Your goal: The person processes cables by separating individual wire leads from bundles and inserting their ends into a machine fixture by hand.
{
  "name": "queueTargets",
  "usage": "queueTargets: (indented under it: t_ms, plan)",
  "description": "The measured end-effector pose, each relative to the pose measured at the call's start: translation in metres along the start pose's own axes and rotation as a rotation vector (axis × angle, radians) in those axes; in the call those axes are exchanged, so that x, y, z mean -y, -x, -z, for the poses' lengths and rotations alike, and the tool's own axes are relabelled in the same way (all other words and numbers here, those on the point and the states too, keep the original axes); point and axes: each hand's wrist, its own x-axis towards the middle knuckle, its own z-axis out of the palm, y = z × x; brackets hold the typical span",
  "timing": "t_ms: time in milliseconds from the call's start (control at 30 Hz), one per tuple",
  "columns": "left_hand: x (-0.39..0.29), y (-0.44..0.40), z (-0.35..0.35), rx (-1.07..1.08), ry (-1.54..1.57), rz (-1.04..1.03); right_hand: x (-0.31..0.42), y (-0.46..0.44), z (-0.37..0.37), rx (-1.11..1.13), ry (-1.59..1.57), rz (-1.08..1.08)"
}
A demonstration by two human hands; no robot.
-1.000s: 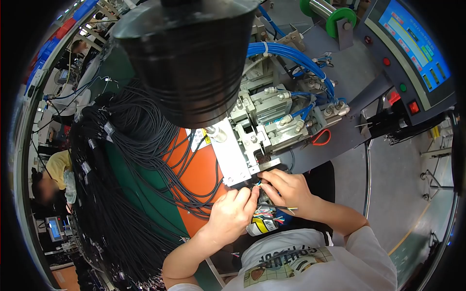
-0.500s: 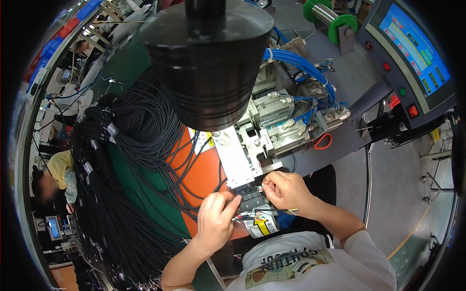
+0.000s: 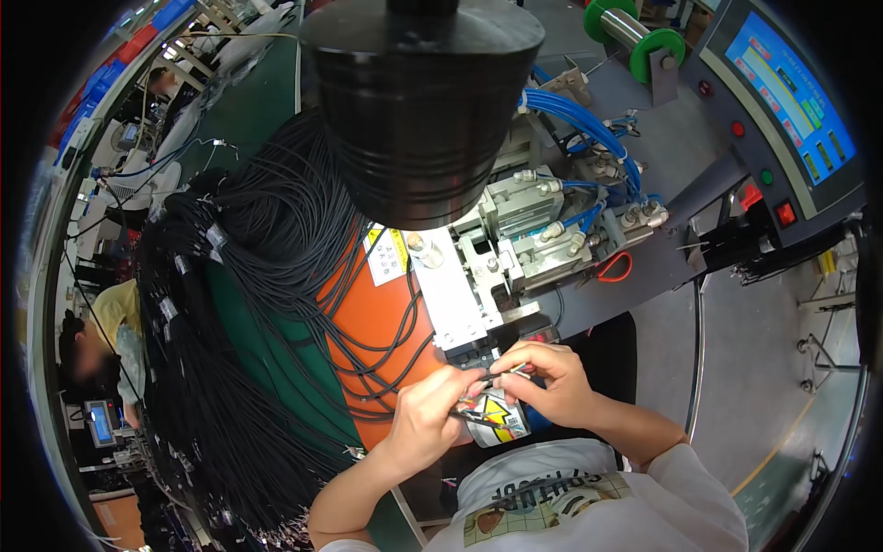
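Note:
My left hand (image 3: 428, 414) is closed, thumb against fingers, on a thin black cable (image 3: 486, 378) in front of the machine. A second dark cable end (image 3: 480, 419) with bared coloured wires sticks out below its fingers. My right hand (image 3: 550, 385) pinches the stripped end of the first cable, its short coloured wires (image 3: 521, 369) showing between thumb and forefinger. Both hands nearly touch each other. Just beyond them is a black fixture block (image 3: 467, 353), partly hidden by my fingers. A silver-and-yellow labelled surface (image 3: 497, 425) lies under the wires.
A large black cylinder (image 3: 414, 120) hangs above the metal clamp machine (image 3: 529, 230). Black cable bundles (image 3: 276, 221) cover the green and orange surface on the left. Red-handled scissors (image 3: 614, 267), a solder-like spool (image 3: 635, 37) and a control screen (image 3: 786, 92) stand right.
Both hands have come together and back toward my body, away from the black fixture block. The cable end is now between the two hands. My view has shifted slightly.

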Motion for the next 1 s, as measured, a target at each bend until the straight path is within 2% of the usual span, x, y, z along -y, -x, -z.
queueTargets:
  t_ms: [100, 233, 267, 367, 400, 433, 500, 533, 667, 767, 800, 867, 967, 1000]
  plan:
    - [0.001, -0.005, 0.000, -0.005, 0.117, 0.062, 0.006, -0.004, 0.010, 0.038, -0.538, -0.347]
    - [0.009, -0.006, -0.001, 0.032, 0.253, 0.040, 0.006, -0.006, 0.017, 0.088, -0.540, -0.513]
    - [0.008, -0.006, -0.002, 0.039, 0.173, 0.009, -0.001, -0.004, 0.014, 0.073, -0.448, -0.447]
    - [-0.002, -0.006, -0.006, 0.049, -0.106, -0.079, -0.008, -0.004, 0.005, -0.014, 0.144, 0.040]
    - [-0.005, -0.005, -0.008, 0.042, -0.223, -0.107, -0.002, -0.005, 0.000, -0.061, 0.200, 0.056]
    - [-0.007, -0.005, -0.010, 0.033, -0.342, -0.137, 0.002, -0.005, -0.006, -0.111, -0.028, -0.056]
    - [-0.005, -0.010, -0.012, -0.022, -0.257, -0.174, 0.007, -0.007, -0.013, -0.211, -0.484, -0.277]
    - [-0.002, -0.009, -0.012, -0.030, -0.240, -0.173, 0.007, -0.005, -0.002, -0.129, -0.488, -0.363]
    - [0.002, -0.008, -0.015, -0.045, -0.205, -0.150, 0.001, -0.005, 0.008, -0.032, -0.608, -0.463]
    - [0.003, -0.010, -0.013, -0.038, -0.046, -0.083, -0.001, -0.004, 0.010, 0.005, -0.596, -0.436]
    - [0.003, -0.009, -0.014, -0.034, 0.027, -0.019, 0.001, -0.005, 0.009, -0.022, -0.499, -0.403]
    - [0.002, -0.008, -0.015, -0.053, -0.009, -0.067, 0.007, -0.006, 0.005, -0.075, -0.308, -0.332]
    - [0.000, -0.007, -0.021, -0.084, -0.216, -0.159, -0.004, -0.009, 0.003, -0.118, 0.588, 0.230]
    - [0.000, -0.005, -0.023, -0.096, -0.311, -0.190, 0.001, -0.011, 0.003, -0.110, 0.739, 0.265]
